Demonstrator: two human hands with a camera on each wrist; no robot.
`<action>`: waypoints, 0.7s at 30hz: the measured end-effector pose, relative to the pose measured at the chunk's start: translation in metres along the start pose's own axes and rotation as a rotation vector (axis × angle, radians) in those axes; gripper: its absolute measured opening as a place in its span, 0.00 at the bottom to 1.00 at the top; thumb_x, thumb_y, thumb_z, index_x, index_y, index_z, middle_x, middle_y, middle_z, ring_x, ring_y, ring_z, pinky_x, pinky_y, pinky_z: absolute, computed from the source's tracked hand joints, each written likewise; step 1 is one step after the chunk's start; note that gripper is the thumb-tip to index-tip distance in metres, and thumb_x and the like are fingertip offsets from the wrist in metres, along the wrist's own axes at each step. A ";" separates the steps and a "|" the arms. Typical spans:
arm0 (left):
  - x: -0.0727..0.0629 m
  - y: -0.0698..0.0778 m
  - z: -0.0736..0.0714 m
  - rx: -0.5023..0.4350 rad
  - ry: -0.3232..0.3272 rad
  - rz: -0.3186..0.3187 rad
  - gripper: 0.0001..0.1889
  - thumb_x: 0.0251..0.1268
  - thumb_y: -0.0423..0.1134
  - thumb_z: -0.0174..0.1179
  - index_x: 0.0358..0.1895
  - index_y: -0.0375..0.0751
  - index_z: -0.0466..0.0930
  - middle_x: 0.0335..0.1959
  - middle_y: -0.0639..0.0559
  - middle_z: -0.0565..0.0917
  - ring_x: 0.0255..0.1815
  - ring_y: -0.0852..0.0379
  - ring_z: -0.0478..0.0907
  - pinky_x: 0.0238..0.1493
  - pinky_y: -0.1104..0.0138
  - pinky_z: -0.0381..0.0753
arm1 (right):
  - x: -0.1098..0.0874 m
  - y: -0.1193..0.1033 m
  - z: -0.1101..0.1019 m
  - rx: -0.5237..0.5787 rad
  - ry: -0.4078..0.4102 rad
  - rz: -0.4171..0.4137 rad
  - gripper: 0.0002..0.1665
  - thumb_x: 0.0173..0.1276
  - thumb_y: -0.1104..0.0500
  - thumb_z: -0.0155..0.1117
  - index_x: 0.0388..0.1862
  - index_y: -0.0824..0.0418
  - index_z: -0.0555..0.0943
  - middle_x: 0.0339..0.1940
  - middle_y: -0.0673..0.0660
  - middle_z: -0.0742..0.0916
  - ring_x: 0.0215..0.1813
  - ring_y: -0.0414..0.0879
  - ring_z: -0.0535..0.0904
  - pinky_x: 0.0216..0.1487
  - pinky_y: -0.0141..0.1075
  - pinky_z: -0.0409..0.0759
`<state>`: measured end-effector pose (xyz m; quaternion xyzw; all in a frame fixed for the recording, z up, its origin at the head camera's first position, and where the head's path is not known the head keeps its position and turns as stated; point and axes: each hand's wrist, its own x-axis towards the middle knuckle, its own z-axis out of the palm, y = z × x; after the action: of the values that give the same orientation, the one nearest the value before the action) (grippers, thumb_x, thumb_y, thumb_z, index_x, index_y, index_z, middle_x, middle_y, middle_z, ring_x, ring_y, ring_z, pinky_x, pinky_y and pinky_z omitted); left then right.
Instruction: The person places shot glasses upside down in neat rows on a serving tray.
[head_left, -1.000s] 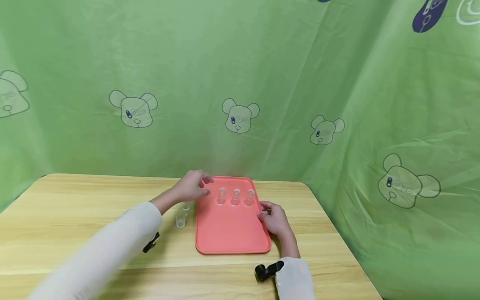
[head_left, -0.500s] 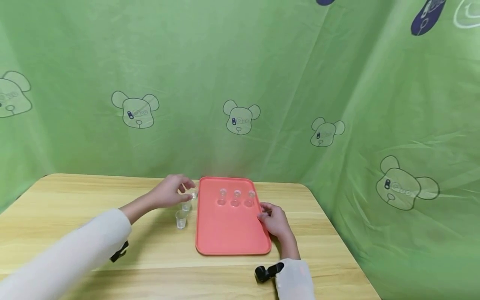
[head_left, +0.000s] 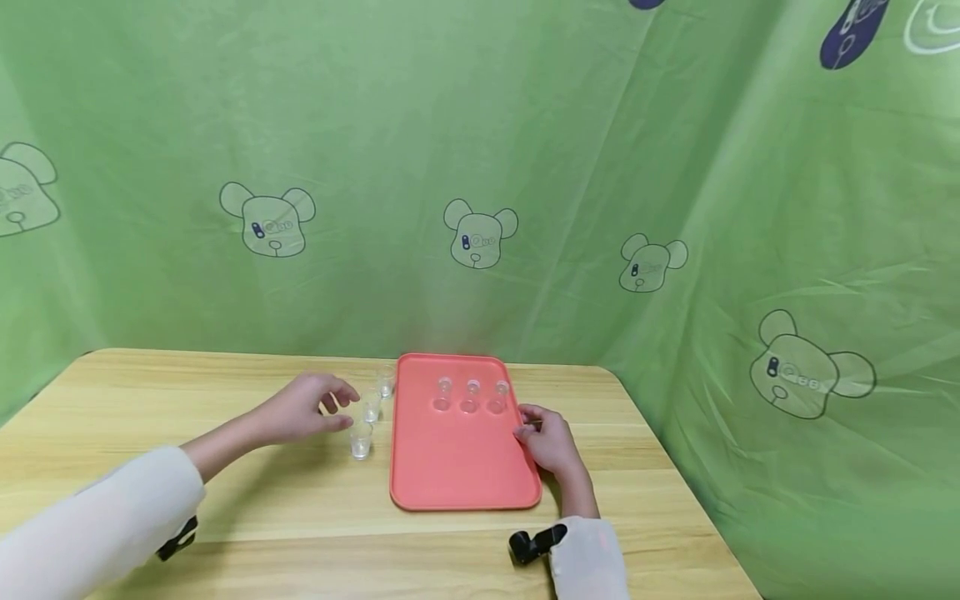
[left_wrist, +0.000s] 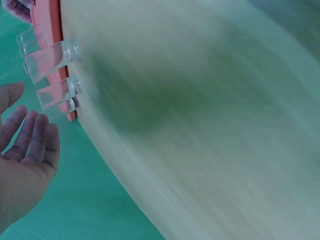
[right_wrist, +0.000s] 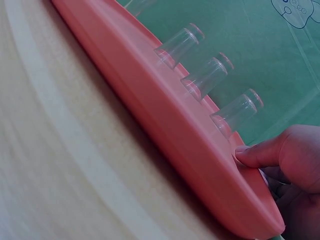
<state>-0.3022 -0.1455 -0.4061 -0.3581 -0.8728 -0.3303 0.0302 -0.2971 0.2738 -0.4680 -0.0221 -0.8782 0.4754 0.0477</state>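
Three clear plastic cups stand upside down in a row on the pink tray: a left one, a middle one and a right one. Along the tray's left side, three more clear cups are upright on the table: a near cup, a middle cup and a far cup. My left hand hovers just left of these, fingers loosely bent and nothing in them. My right hand holds the tray's right edge, thumb over the rim.
The wooden table extends to both sides of the tray and in front of it. A green curtain with printed bear heads rises behind the table and along its right side. A black wrist camera sits on the right sleeve.
My left hand has drawn back from above the tray's left edge, leftward and toward me, past the upright cups. The right hand and tray have stayed in place.
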 end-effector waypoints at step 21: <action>-0.008 -0.014 0.031 -0.139 -0.125 -0.122 0.25 0.57 0.37 0.75 0.57 0.31 0.81 0.43 0.52 0.84 0.40 0.58 0.81 0.43 0.66 0.84 | 0.000 0.001 0.001 0.001 0.013 0.006 0.26 0.72 0.70 0.62 0.68 0.68 0.76 0.50 0.63 0.85 0.44 0.50 0.79 0.43 0.34 0.80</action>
<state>-0.2995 -0.1388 -0.4402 -0.3255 -0.8681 -0.3682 -0.0695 -0.2969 0.2735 -0.4695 -0.0276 -0.8775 0.4760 0.0521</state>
